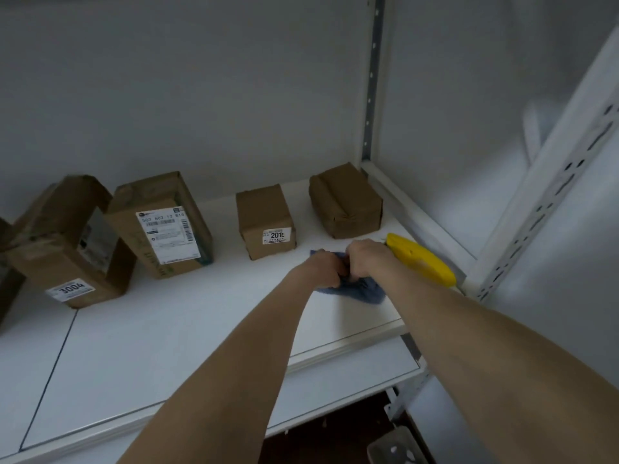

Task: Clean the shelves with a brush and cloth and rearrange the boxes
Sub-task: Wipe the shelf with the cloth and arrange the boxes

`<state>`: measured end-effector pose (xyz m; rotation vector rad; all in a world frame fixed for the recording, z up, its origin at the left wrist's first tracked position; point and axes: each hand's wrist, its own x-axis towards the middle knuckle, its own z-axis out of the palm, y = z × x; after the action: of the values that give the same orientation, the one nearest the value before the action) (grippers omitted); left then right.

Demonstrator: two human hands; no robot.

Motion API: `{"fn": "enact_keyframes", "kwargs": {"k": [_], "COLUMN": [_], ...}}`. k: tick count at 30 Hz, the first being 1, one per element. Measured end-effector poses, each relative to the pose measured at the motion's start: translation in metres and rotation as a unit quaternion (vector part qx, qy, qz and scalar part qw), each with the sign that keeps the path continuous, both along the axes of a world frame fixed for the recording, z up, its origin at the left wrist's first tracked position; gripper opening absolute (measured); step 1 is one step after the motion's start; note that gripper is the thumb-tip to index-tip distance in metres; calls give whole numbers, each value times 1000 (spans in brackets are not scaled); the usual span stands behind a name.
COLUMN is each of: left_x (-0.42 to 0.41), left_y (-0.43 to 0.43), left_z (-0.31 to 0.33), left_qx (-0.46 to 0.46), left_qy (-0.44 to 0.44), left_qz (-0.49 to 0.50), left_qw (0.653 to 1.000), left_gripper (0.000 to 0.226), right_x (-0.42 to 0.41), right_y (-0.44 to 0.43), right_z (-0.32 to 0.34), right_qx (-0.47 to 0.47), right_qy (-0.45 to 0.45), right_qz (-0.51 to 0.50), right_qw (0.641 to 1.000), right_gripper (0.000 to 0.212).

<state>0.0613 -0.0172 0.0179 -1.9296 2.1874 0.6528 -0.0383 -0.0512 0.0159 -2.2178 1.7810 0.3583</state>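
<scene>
Soft blue cloth (355, 289), glossy yellow plastic brush (420, 259), matt brown cardboard boxes (264, 222) with white paper labels, smooth white shelf (167, 329), painted perforated metal upright (542, 202)

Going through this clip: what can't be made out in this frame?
Head view only.
Yellow brush: far end covered by right hand; bristles not made out.
Left hand: fingertips buried in blue cloth both hands grip.
Box at left edge: cut off by frame.
Small box: label's last digit unclear, print blurred.
</scene>
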Motion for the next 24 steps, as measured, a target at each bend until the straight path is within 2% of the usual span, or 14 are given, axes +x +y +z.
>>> {"fn": "enact_keyframes", "kwargs": {"k": [4,8,12,15,18,24], "left_x": [9,40,94,145,198,294], "left_y": [17,34,49,70,94,139], "left_z": [9,7,2,-6,-16,-28], "left_qx": [12,31,26,10,-25,-25], "left_qy": [-90,-141,-145,-106,-62,-47], "left_qz": [-70,-54,33,124,240,356], "left_qw": [993,988,989,987,968,933], "left_gripper": [31,29,38,38,28,32], "right_x": [11,46,105,154,203,301], "right_y": [10,25,43,58,75,111], "right_z": [10,9,3,-3,-7,-13], "right_qx": [95,138,124,99,71,50], "right_qy": [28,13,-23,-51,-65,-71], "right_qz": [26,55,105,137,178,272], "right_qw": [995,989,986,984,979,958], "right_gripper": [54,60,56,52,53,54]}}
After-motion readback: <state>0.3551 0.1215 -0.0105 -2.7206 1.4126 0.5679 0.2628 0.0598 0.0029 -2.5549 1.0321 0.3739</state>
